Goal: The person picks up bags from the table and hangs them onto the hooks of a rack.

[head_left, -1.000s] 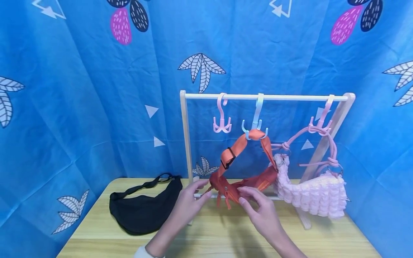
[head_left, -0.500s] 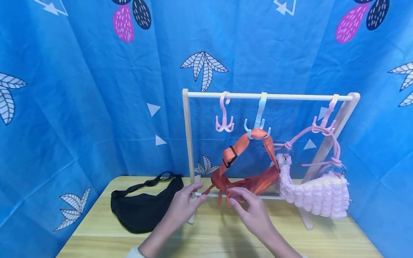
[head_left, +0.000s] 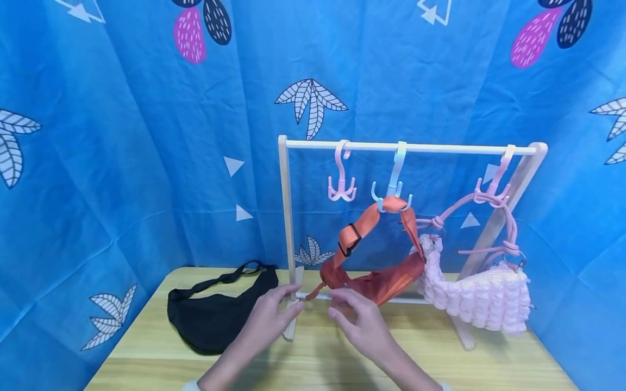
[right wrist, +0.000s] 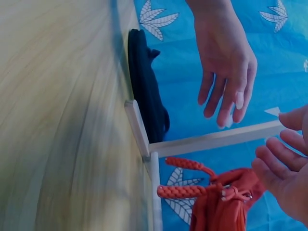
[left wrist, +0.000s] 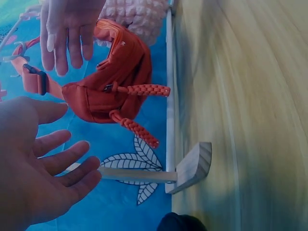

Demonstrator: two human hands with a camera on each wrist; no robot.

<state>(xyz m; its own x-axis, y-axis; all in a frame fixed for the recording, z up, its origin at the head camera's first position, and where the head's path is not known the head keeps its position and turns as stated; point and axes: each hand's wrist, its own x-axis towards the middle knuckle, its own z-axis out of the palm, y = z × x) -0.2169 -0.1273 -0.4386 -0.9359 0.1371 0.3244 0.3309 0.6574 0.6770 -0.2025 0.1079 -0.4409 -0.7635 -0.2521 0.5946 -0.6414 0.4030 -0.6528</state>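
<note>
An orange bag (head_left: pixel 386 282) hangs by its strap from the light blue hook (head_left: pixel 397 168) on the rack. Two braided orange cords (left wrist: pixel 142 90) dangle from its end. My left hand (head_left: pixel 270 315) is held out left of the bag, fingers extended and holding nothing. My right hand (head_left: pixel 362 323) is in front of the bag's lower left part, its fingers loosely bent and nothing gripped. In the right wrist view the right fingertips (right wrist: pixel 269 166) are close beside the bag; whether they touch it is unclear. The right hand hides part of the bag in the head view.
A black bag (head_left: pixel 220 323) lies on the wooden table (head_left: pixel 313 369) to the left. On the rack (head_left: pixel 450 147), a pale pink puffy bag (head_left: pixel 484 296) hangs from the right pink hook (head_left: pixel 496 179). The left pink hook (head_left: pixel 340 187) carries nothing. Blue cloth (head_left: pixel 146 136) surrounds the table.
Both hands have moved left and slightly down relative to the orange bag. The right fingers have come away from the spot near its cords. The bag stays hanging.
</note>
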